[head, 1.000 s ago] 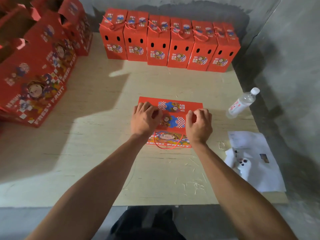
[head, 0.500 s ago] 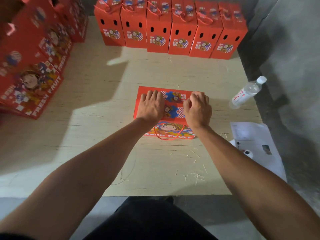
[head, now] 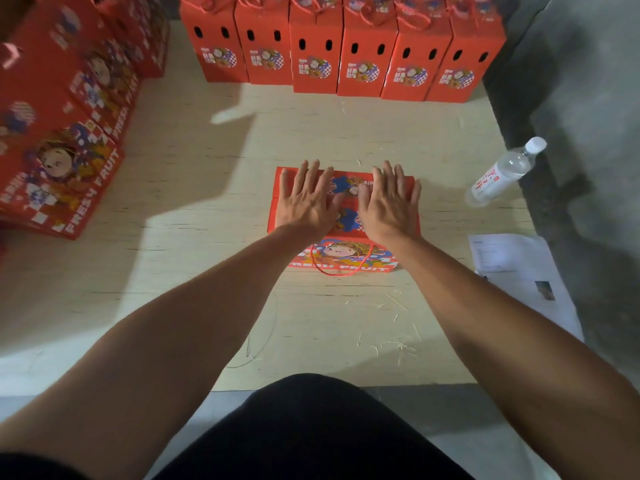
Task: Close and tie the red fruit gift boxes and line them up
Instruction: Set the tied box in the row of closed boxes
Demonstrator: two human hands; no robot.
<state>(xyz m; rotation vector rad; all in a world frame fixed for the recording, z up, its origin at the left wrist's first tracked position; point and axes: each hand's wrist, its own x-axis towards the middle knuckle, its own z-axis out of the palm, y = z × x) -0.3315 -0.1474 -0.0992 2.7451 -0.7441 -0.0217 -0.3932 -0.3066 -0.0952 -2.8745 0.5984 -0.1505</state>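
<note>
A flat, folded red fruit gift box [head: 346, 259] lies in the middle of the wooden board, printed side up, with a red cord handle looping out at its near edge. My left hand [head: 306, 202] presses flat on its left half, fingers straight and spread. My right hand [head: 389, 202] presses flat on its right half in the same way. A row of several closed, tied red boxes [head: 341, 60] stands upright along the far edge.
A stack of flat red boxes [head: 62, 133] lies at the left. A clear water bottle [head: 502, 173] lies at the board's right edge. A white paper sheet [head: 512, 271] sits at the near right. A grey concrete wall rises on the right.
My fingers went from curled on the flat box to straight and spread, pressing it down. The view has moved closer to the box.
</note>
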